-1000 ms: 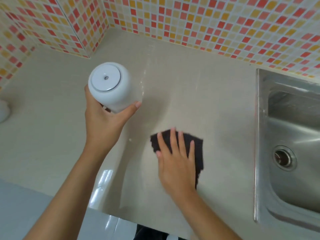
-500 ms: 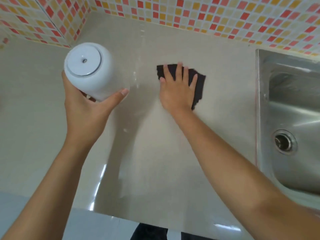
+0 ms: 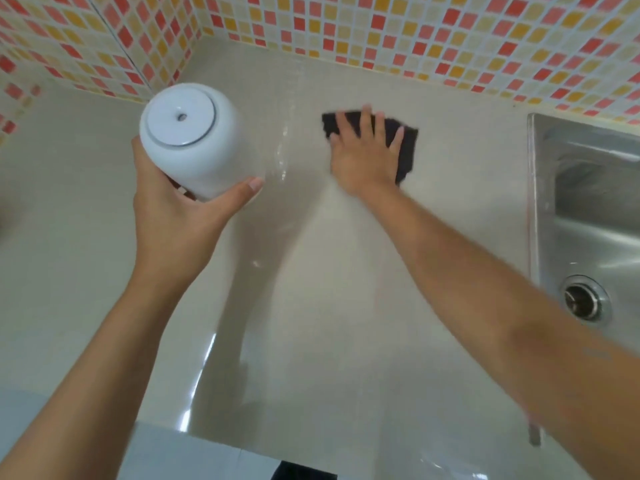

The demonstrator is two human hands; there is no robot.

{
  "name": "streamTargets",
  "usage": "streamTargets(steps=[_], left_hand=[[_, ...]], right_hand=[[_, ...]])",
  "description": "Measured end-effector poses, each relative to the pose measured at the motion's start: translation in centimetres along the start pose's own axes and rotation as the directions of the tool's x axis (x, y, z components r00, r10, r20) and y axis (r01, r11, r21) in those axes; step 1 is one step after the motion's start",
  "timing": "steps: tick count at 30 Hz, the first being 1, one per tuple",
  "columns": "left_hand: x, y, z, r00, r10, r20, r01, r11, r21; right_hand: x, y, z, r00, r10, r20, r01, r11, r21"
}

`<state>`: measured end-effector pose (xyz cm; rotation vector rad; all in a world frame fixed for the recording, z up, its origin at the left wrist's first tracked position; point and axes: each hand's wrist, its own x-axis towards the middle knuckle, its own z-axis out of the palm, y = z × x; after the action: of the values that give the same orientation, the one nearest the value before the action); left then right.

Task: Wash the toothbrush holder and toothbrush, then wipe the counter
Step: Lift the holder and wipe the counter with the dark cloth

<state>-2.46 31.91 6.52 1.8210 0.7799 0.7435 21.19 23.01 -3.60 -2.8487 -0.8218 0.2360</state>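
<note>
The left hand (image 3: 180, 220) is wrapped around the white toothbrush holder (image 3: 195, 140), thumb on one side and fingers behind; the holder is held tilted above the counter (image 3: 311, 323), near its back left corner, with its flat grey-ringed end turned toward the camera. The right hand (image 3: 367, 157) is laid flat with fingers spread on a dark cloth (image 3: 407, 150), which is pressed against the counter close to the back edge, below the tiled wall (image 3: 415, 36). No toothbrush can be seen. The sink (image 3: 588, 209) is set into the right end of the counter, well apart from the cloth.

The wiping step appears to be in hand. It is judged best done with the palm kept flat so the whole cloth stays in contact, strokes overlapped from the back edge toward the front, and the wet streaks near the middle covered. The holder should be kept lifted clear until its spot has been wiped.
</note>
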Motion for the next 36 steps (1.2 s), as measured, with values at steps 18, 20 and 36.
streamTargets(steps=[18,20,36], left_hand=[[-0.5,1.3,3.6,0.999,0.022,0.029,-0.021,0.999,-0.042],[-1.0,1.2,3.5,0.999,0.025,0.035,-0.024,0.999,-0.027],[-0.9,3.7,3.3,0.997,0.081,-0.003,-0.08,0.996,0.046]], right_hand=[[-7.3,4.8,0.0,0.999,-0.043,-0.012,0.043,0.999,-0.017],[-1.1,6.0,-1.1,0.999,0.003,0.043,-0.004,1.0,0.011],[-22.4,-3.0,2.6,0.936,-0.351,0.027,0.349,0.935,0.066]])
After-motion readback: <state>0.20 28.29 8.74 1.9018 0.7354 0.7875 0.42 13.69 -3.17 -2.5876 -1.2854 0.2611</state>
